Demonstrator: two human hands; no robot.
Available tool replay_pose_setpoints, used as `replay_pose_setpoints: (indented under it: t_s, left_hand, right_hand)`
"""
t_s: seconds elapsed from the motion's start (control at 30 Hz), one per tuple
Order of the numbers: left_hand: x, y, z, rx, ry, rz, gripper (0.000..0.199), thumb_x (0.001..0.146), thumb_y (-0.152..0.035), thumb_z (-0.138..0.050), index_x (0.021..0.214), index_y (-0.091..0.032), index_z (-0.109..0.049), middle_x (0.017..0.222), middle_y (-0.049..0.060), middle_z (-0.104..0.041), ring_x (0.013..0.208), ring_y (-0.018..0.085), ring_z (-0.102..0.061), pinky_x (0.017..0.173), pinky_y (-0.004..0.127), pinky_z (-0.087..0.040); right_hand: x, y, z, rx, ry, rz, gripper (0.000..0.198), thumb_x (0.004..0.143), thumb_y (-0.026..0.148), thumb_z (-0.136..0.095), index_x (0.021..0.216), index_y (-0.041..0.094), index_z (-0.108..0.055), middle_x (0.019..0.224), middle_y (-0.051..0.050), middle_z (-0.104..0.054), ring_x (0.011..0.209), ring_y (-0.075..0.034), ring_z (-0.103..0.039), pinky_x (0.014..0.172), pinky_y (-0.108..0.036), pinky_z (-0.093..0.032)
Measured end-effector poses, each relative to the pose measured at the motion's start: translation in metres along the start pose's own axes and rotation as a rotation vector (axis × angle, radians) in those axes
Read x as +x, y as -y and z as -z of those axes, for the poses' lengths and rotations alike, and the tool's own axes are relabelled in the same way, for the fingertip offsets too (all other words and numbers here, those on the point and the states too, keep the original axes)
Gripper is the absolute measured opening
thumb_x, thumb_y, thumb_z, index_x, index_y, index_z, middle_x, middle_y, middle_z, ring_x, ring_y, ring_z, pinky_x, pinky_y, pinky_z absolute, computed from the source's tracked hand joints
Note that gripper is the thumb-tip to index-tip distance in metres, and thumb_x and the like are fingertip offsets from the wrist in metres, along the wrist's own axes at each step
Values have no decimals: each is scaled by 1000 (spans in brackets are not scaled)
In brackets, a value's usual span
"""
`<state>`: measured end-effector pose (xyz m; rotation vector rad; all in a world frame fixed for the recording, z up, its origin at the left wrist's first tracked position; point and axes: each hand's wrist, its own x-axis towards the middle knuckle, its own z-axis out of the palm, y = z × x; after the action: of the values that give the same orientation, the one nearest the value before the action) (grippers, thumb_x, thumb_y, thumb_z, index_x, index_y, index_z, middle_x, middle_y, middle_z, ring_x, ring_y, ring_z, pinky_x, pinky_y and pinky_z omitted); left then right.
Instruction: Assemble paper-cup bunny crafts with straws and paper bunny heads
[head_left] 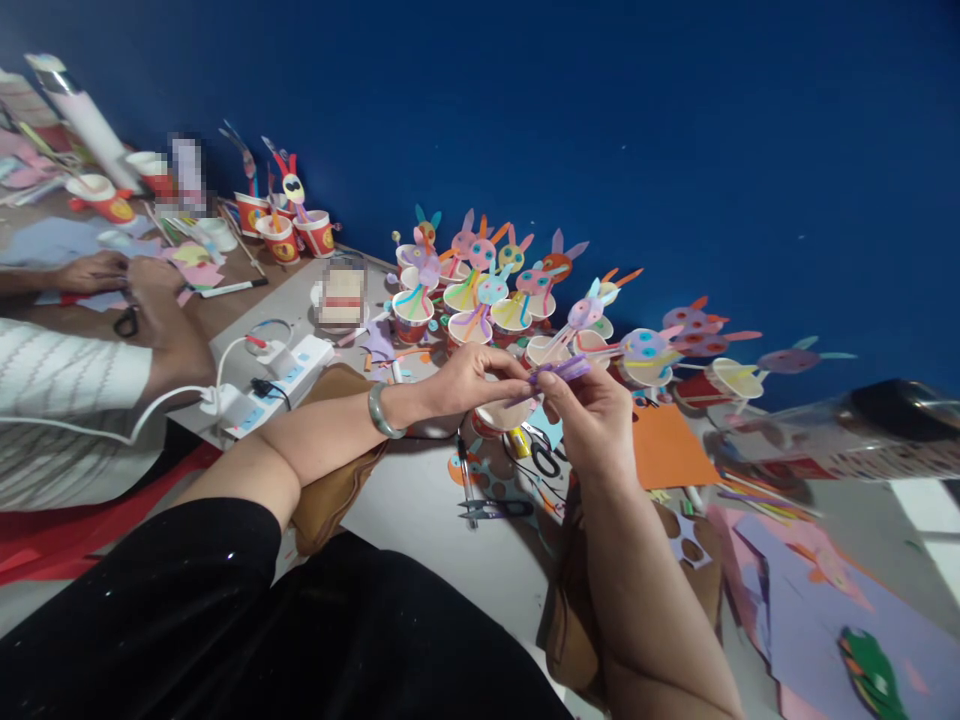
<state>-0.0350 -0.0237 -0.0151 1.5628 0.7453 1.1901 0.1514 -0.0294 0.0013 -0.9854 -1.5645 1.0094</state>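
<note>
My left hand [474, 386] and my right hand [594, 415] meet over the table, both with fingertips pinched on a narrow purple strip [571, 368], which looks like folded paper. Just beneath them stands a paper cup [493, 418], partly hidden by my hands. Behind are several paper cups with rabbit-faced paper figures [493, 288] rising from them. On the table below my hands lie thread snips [495, 510], a pen [466, 475] and black-handled scissors [549, 458], partly covered by my right hand.
A white power strip [281, 385] with plugs and cables sits left. Further left, another person's hands [124, 275] work with paper and scissors. Orange paper [671, 448], purple sheets [817, 610], green scissors [870, 670] and a clear bottle [840, 435] occupy the right. A blue wall [600, 150] rises behind.
</note>
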Motion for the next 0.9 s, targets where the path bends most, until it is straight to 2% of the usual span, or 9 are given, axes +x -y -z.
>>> replay_pose_setpoints:
  t_s: [0.17,0.33,0.5,0.6,0.67,0.77,0.9]
  left_hand:
    - [3,0,0,-110,112,109,51,68,-60,-92,79,-12,-77,72,3,-71,68,10,-61,68,25,-49]
    - [2,-3,3,-89,245,183,50,73,-61,-87,76,-12,-77,68,1,-67,65,10,-56,64,25,-44]
    - [2,-4,6,-51,275,254,49,73,-59,-87,69,-13,-72,60,-3,-57,58,7,-47,56,24,-34]
    - [2,-2,5,-82,303,291,49,71,-58,-89,68,-12,-73,60,-2,-59,58,7,-50,57,24,-37]
    - [2,-1,4,-96,279,291,49,71,-58,-89,68,-12,-72,61,-1,-61,59,8,-52,59,24,-40]
    - [2,1,3,-99,193,260,50,73,-60,-87,71,-12,-73,66,1,-65,62,9,-56,60,25,-43]
    - [4,-1,5,-119,8,228,50,77,-61,-84,69,-14,-70,67,1,-65,62,9,-55,59,25,-44]
  right_hand:
    - [1,1,2,-1,48,-20,36,81,54,-82,78,22,-65,56,5,-52,49,-10,-42,48,-26,-38]
    - [0,7,2,5,124,-55,29,80,46,-82,77,22,-66,60,3,-58,53,-12,-49,50,-27,-44]
    - [2,2,2,134,169,-151,30,73,46,-87,80,21,-72,69,0,-67,59,-14,-58,52,-28,-50]
    - [3,-2,1,145,200,-171,33,71,49,-89,79,21,-73,68,0,-67,59,-14,-59,52,-28,-51]
    - [4,-4,0,121,185,-161,37,71,53,-90,80,21,-72,68,0,-66,57,-14,-58,50,-28,-50]
    - [5,-7,-3,73,76,-113,46,71,60,-89,87,21,-69,71,1,-66,57,-12,-56,48,-26,-48]
    - [7,-12,-5,21,4,-58,56,69,67,-89,89,22,-63,73,2,-66,54,-10,-55,47,-24,-44]
